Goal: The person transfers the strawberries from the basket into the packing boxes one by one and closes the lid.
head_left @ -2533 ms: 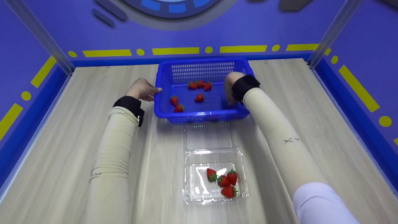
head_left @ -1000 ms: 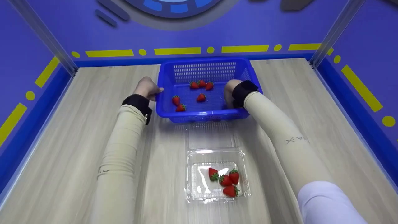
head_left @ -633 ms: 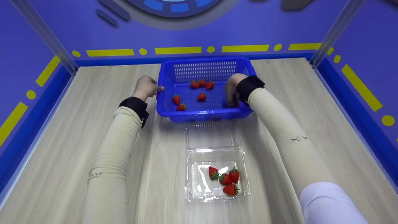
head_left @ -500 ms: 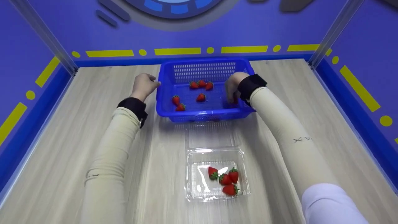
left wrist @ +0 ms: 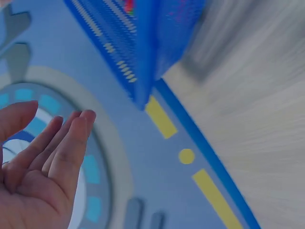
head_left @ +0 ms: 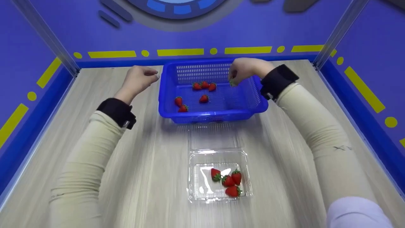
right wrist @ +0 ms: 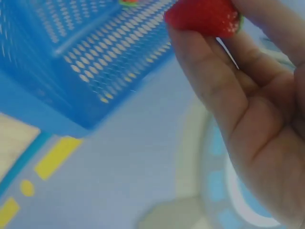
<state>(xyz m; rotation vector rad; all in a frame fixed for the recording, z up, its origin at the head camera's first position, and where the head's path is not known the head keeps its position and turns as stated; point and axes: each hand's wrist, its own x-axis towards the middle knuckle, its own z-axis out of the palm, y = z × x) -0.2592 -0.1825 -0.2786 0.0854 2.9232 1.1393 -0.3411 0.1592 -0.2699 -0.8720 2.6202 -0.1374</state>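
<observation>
Right grip (head_left: pixel 246 67) risen, strawberry (right wrist: pixel 204 17) pinched — left grip (head_left: pixel 138 79) off blue basket (head_left: pixel 205 114).

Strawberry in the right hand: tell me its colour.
The strawberry is red, with a little green at its stem end; best seen in the right wrist view.

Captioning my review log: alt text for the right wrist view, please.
The person's right grip holds a red strawberry at the top edge. A perforated blue basket is upper left, before a yellow-marked blue wall.
</observation>
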